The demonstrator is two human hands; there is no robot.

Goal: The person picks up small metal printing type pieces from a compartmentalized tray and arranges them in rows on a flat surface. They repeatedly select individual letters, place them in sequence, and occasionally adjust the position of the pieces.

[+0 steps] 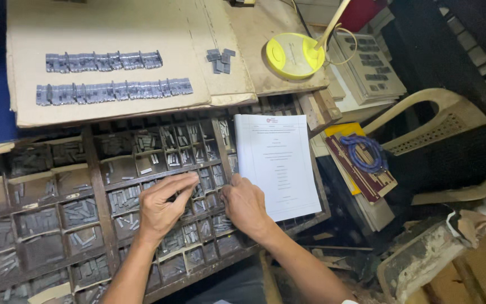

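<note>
A dark wooden type case [98, 186] with many small compartments of grey metal type pieces lies in front of me. My left hand [161, 207] rests over the middle compartments, its fingers bent around a small dark piece at its fingertips. My right hand [246, 205] sits just to the right, fingers curled down into a compartment beside a white printed sheet [277, 166] that lies on the case's right part. Whether the right hand grips anything is hidden.
Two rows of set metal type [111, 90] and a small loose cluster [220, 59] lie on a cardboard sheet [108, 34] behind the case. A yellow lamp base [293, 55] stands at the back right. A beige plastic chair [445, 121], blue cord [364, 152] and clutter fill the right.
</note>
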